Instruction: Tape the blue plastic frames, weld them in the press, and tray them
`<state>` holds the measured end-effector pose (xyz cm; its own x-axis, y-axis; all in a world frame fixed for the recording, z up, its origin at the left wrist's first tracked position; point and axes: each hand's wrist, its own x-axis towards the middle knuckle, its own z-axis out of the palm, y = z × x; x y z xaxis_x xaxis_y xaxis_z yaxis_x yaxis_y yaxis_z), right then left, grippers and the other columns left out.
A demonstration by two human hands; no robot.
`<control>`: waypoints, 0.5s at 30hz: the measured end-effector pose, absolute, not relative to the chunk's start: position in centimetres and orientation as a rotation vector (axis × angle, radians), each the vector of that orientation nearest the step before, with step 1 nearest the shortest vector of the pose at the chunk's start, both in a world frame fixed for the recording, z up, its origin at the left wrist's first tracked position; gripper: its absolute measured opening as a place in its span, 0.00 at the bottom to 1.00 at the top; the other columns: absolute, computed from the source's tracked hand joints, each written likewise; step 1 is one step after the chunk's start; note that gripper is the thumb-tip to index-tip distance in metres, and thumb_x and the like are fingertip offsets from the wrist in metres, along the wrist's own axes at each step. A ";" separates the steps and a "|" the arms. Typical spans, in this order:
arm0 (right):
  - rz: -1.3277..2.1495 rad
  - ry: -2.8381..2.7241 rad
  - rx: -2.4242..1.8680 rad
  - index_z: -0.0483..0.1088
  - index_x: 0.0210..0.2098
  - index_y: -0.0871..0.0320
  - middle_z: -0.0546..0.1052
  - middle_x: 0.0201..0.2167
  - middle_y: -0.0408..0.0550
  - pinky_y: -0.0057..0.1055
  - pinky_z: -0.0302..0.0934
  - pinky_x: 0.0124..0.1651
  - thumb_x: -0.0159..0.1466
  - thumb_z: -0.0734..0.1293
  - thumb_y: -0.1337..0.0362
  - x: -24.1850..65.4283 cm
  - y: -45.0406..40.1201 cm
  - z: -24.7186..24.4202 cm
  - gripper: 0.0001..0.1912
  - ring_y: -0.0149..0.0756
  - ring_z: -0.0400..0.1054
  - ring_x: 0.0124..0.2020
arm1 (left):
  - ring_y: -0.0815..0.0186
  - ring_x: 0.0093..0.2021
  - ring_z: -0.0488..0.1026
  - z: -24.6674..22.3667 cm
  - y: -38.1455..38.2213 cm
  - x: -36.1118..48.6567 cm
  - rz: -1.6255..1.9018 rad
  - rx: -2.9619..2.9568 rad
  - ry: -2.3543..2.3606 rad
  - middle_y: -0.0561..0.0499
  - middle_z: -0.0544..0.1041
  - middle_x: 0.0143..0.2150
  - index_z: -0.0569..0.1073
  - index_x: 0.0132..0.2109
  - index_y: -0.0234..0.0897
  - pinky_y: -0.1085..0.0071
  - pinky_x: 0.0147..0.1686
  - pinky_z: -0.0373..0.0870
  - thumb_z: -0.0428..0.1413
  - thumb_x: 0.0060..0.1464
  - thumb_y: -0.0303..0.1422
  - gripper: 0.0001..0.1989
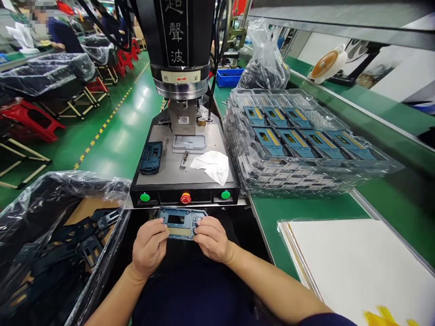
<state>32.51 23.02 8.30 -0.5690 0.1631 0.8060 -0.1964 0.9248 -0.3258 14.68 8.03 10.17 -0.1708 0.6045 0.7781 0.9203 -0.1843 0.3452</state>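
Observation:
Between my two hands is a blue plastic housing panel [181, 216] with a dark rectangular window and a pale yellow strip along its near side. My left hand [149, 246] pinches its left end, and my right hand [213, 237] grips the right end. The panel is held just in front of the ultrasonic welding machine [183, 190], below its front edge. On the machine's plate stands a grey fixture [189, 142] under the welding head [182, 115]. A dark blue housing [151, 157] lies on the left of the plate, a white cloth [212, 166] on the right.
Stacked clear trays [282, 174] with several blue panels stand to the right. A plastic-lined bin [115, 185] of dark parts is at the left. Green buttons [144, 197] flank a red stop button [185, 198]. White sheets [360, 262] lie at front right. A person [66, 34] sits far left.

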 end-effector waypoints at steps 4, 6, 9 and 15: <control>0.510 -2.156 -0.027 0.68 0.50 0.53 0.77 0.38 0.49 0.39 0.66 0.50 0.59 0.63 0.74 32.7 23.1 9.0 0.20 0.38 0.70 0.46 | 0.58 0.46 0.75 9.6 7.5 14.2 -1.434 -1.723 -2.160 0.49 0.79 0.39 0.77 0.39 0.42 0.57 0.50 0.73 0.59 0.49 0.26 0.09; 0.445 -2.251 -0.101 0.63 0.55 0.56 0.74 0.45 0.54 0.37 0.65 0.50 0.60 0.63 0.71 33.0 23.6 9.7 0.23 0.39 0.67 0.50 | 0.54 0.47 0.75 9.3 7.4 13.9 -1.537 -1.517 -2.674 0.49 0.80 0.41 0.78 0.40 0.42 0.55 0.52 0.72 0.62 0.47 0.38 0.11; 0.285 -2.571 -0.086 0.59 0.58 0.61 0.64 0.58 0.61 0.40 0.60 0.56 0.61 0.66 0.59 33.6 24.6 11.6 0.28 0.45 0.57 0.59 | 0.52 0.49 0.75 8.8 7.7 13.3 -2.031 -1.110 -3.136 0.47 0.79 0.47 0.74 0.49 0.40 0.60 0.49 0.74 0.63 0.43 0.46 0.26; 0.087 -2.983 0.081 0.53 0.62 0.65 0.64 0.59 0.58 0.35 0.57 0.56 0.62 0.64 0.52 34.7 25.0 15.8 0.36 0.41 0.56 0.59 | 0.50 0.46 0.77 9.2 8.9 12.6 -2.728 -0.515 -3.106 0.47 0.80 0.43 0.73 0.50 0.40 0.63 0.42 0.78 0.69 0.33 0.44 0.33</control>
